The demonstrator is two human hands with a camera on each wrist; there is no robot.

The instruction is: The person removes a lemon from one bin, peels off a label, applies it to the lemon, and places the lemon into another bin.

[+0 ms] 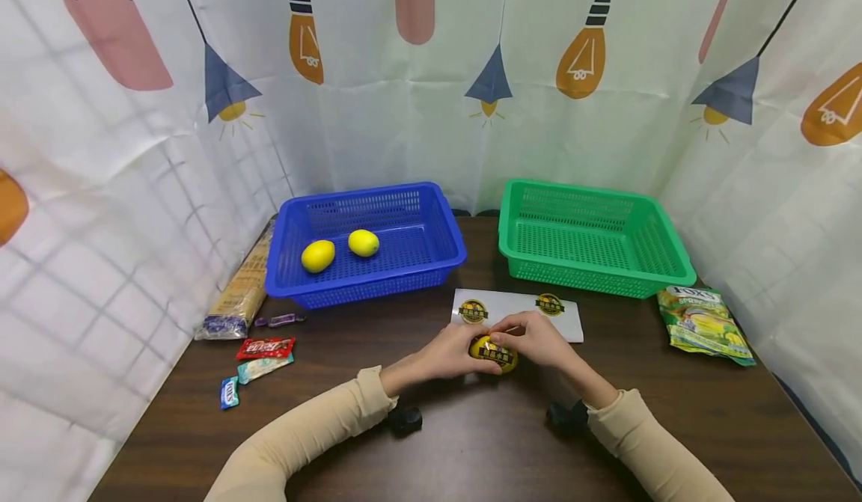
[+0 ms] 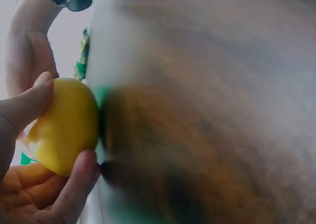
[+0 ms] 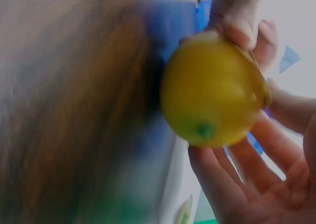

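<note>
A yellow lemon (image 1: pixel 509 362) is held between both hands over the middle of the table, with a black-and-gold sticker (image 1: pixel 495 354) on its upper side. My left hand (image 1: pixel 453 351) grips it from the left; in the left wrist view, thumb and fingers curl round the lemon (image 2: pixel 69 125). From the other side my right hand (image 1: pixel 541 339) holds it too, thumb at the sticker. The right wrist view shows the lemon (image 3: pixel 210 91) with its green-tipped end and a thin sticker edge along one side. Just behind the hands lies a white sticker sheet (image 1: pixel 505 304) bearing similar stickers.
A blue basket (image 1: pixel 377 285) with two lemons (image 1: pixel 340 251) stands back left, a green basket (image 1: pixel 579 274) back right. Several small wrapped snacks (image 1: pixel 266 349) and a brown package (image 1: pixel 239 292) lie left. A green snack bag (image 1: pixel 705 322) lies right.
</note>
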